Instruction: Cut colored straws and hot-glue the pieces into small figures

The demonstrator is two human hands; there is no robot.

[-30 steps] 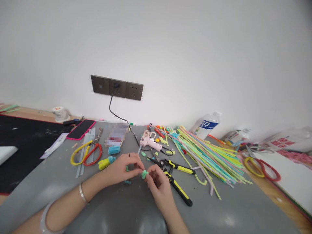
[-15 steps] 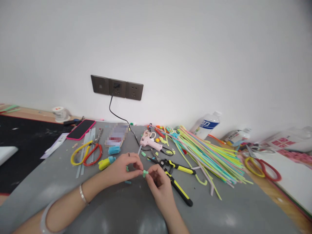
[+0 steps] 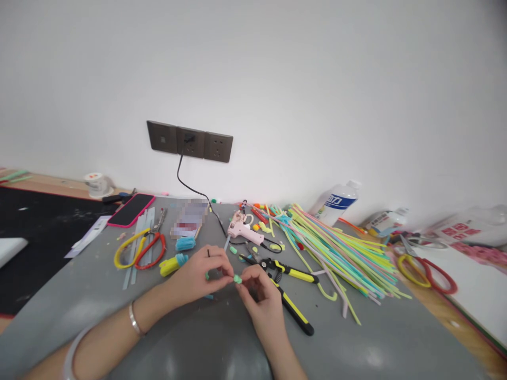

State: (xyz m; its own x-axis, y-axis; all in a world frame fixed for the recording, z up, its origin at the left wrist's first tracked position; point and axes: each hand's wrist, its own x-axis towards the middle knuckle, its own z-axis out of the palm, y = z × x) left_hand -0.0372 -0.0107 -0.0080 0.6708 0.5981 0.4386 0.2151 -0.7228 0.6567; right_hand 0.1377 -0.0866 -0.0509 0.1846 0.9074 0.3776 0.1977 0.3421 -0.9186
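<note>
Between my two hands is a small mint-green fuzzy piece (image 3: 237, 278), perhaps bent pipe cleaner; its exact shape is too small to tell. My left hand (image 3: 206, 272) pinches its left side between thumb and fingertips. From the right, my right hand (image 3: 261, 295) grips the other side, fingers curled. Another bit of green shows behind my left thumb. Just beyond the hands lies a pink glue gun (image 3: 246, 233) with a clear glue stick in its back end. Black-and-yellow wire strippers (image 3: 291, 272) lie open beside my right hand, partly hidden by it.
A heap of pastel pipe cleaners (image 3: 336, 248) spreads at right, near a white bottle (image 3: 335, 203). Red-and-yellow scissors (image 3: 150, 250) lie on glue sticks at left, by a phone (image 3: 131, 210). Blue (image 3: 185, 243) and yellow (image 3: 169, 265) bundles sit near my left hand. A cord runs to the wall socket (image 3: 190, 142).
Both hands stay almost in place. The green piece has turned slightly and shifted a little up and right between the fingertips.
</note>
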